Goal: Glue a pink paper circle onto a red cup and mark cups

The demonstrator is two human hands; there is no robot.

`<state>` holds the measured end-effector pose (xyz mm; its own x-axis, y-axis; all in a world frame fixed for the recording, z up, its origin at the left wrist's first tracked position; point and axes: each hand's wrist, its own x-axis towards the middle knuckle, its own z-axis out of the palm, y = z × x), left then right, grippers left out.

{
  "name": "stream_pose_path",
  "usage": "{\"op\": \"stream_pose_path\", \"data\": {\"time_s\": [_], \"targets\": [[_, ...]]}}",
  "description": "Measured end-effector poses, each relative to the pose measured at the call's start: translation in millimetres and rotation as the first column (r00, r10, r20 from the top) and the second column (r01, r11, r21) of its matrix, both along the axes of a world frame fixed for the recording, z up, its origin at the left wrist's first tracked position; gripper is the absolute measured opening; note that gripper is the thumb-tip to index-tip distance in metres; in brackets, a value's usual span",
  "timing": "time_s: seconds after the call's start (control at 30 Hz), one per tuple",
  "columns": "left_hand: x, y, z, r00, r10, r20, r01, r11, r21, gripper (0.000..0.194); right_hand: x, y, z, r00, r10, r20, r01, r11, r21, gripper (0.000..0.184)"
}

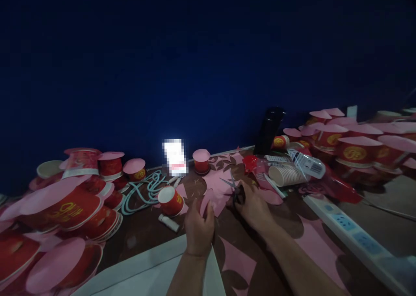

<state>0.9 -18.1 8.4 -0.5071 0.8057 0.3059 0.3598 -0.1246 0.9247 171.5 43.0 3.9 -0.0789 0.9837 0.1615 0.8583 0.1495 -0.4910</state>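
Near the middle of the table, my left hand (199,226) pinches a piece of pink paper (207,200) between thumb and fingers. To its right, my right hand (251,206) is closed around the handles of a pair of scissors (231,185), whose blades stand apart and point left, away from the held paper's edge. Beneath and beyond the hands lies a cut pink sheet (218,184). A red paper cup (170,200) with a white inside leans to the left of my left hand. Just beyond stands another red cup with a pink disc (201,156) on top.
Many red cups with pink discs (76,205) crowd the left, and more cups (354,151) fill the right. A coiled light-blue cable (138,197), a glowing blurred screen (175,157), a stack of paper cups (284,174), a black bottle (269,129) and a power strip (349,231) lie around.
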Motion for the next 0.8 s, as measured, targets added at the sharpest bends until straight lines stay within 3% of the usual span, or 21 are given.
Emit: {"op": "stream_pose_path", "data": {"time_s": [0.1,0.23,0.4,0.47,0.6,0.7,0.8], "targets": [[-1.5,-0.1,-0.6,1.0,-0.017,0.017,0.017,0.999,-0.03,0.029,-2.0,-0.6,-1.1,0.998,0.048,-0.032,-0.048,0.999,0.013,0.075],[-0.1,-1.8,2.2,1.0,0.002,-0.005,-0.003,0.999,-0.043,0.029,-3.7,-4.6,1.9,0.997,0.069,-0.039,-0.068,0.998,0.02,0.073],[0.7,-2.0,2.0,0.997,0.053,0.063,-0.05,0.998,-0.041,0.035,-6.8,-9.8,12.5,0.994,-0.11,-0.018,0.108,0.991,-0.078,0.047],[-0.4,-0.8,0.5,0.997,0.067,0.048,-0.065,0.997,-0.038,0.035,-7.8,-11.1,15.3,0.991,-0.131,0.01,0.131,0.99,-0.045,0.031],[-2.3,1.4,-0.3,0.999,0.041,0.018,-0.039,0.997,-0.071,0.032,-7.6,-14.7,16.5,0.991,-0.03,0.127,0.018,0.995,0.097,0.016],[-2.2,2.1,1.7,0.999,0.028,0.037,-0.024,0.995,-0.092,0.034,-4.3,-15.8,16.6,0.975,0.05,0.216,-0.074,0.992,0.104,0.018],[-1.4,3.7,2.4,0.988,-0.008,0.153,0.012,1.0,-0.024,0.033,1.0,-12.1,16.6,0.967,0.119,0.227,-0.137,0.988,0.068,0.019]]}}
